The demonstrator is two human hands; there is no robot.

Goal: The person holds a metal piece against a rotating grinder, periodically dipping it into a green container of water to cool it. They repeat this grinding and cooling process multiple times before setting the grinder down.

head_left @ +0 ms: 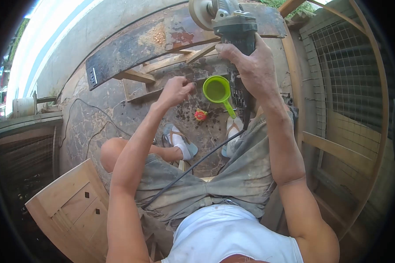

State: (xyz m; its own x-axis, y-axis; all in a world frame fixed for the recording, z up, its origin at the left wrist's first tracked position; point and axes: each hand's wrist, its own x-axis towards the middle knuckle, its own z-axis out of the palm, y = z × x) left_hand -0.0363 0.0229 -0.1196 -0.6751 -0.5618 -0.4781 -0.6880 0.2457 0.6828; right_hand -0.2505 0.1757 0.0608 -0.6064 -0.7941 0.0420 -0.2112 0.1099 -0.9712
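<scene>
My right hand (pixel 259 65) is wrapped round the dark body of an angle grinder (pixel 235 28), held up over the right end of a wooden bench. The grinder's round disc (pixel 200 14) points to the left, and its black cord (pixel 197 162) hangs down and crosses my lap. My left hand (pixel 176 92) hovers over the floor in front of the bench, its fingers curled together; what they hold, if anything, is too small to name. A green plastic dipper (pixel 216 89) lies between my hands, and a red and yellow tape measure (pixel 200 115) rests on the floor below it.
Sawdust and a dark red stain mark the low plank bench (pixel 131 52) ahead. At lower left leans a wooden chair back or panel (pixel 77 206). A wire-mesh frame (pixel 346 83) stands close on the right. A thin cable (pixel 90 109) crosses the concrete on the left.
</scene>
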